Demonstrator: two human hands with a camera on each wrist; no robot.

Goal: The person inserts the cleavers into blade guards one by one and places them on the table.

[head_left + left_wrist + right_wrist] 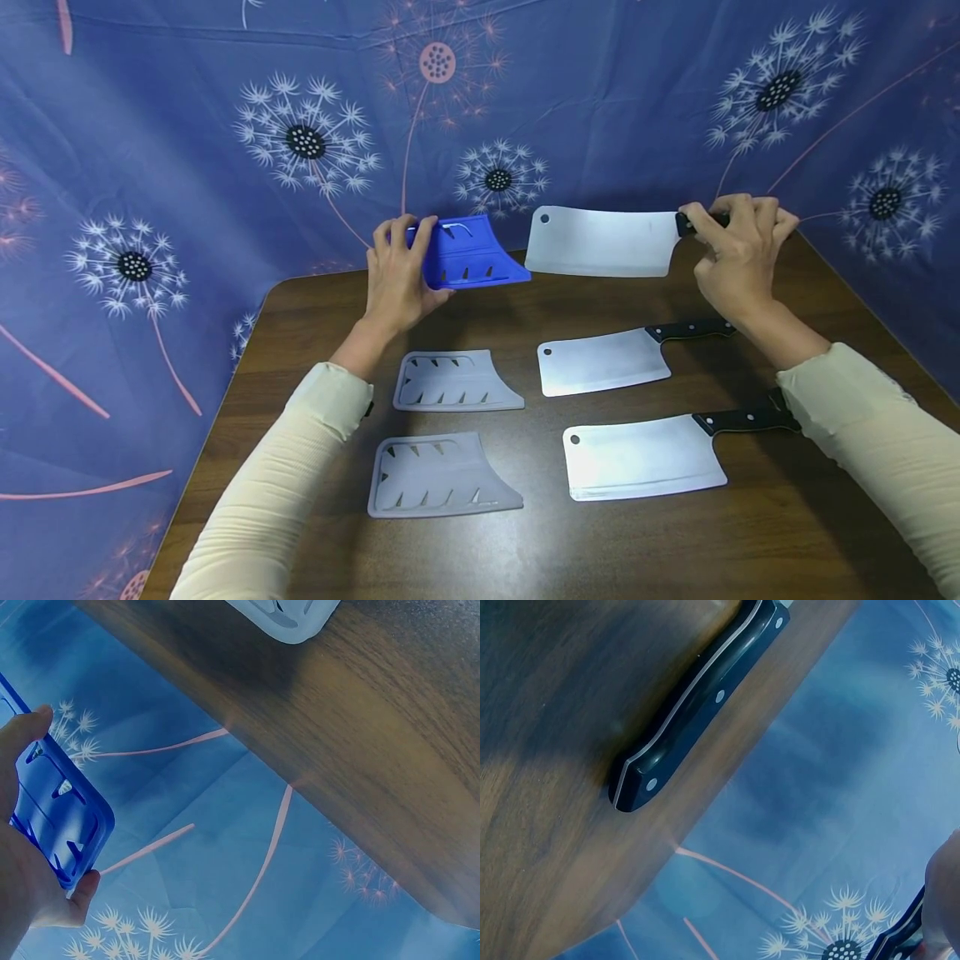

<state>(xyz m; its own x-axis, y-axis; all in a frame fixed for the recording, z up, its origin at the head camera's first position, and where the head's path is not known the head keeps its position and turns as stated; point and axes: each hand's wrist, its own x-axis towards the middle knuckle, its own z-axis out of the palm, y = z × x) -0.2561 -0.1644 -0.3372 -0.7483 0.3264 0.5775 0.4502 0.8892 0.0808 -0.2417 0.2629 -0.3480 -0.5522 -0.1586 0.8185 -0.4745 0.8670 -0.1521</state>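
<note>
My left hand (397, 279) grips a blue blade cover (472, 254) by its squared end, fingers over the top and thumb below; the left wrist view shows the same blue cover (64, 795) with its slots. In my right hand (742, 250) is a cleaver (603, 242), held by its black handle, the blade's holed end pointing left at the cover's flared end. A narrow gap separates cover and blade. Both are raised over the far part of the table. Much of that handle is hidden by the fingers; a piece of the handle (896, 937) shows in the right wrist view.
Two grey blade covers (457, 382) (442, 475) lie on the left of the wooden table (322, 550). Two more cleavers (607, 362) (645, 458) lie to their right, handles pointing right. A blue dandelion-print cloth (600, 108) hangs behind the table.
</note>
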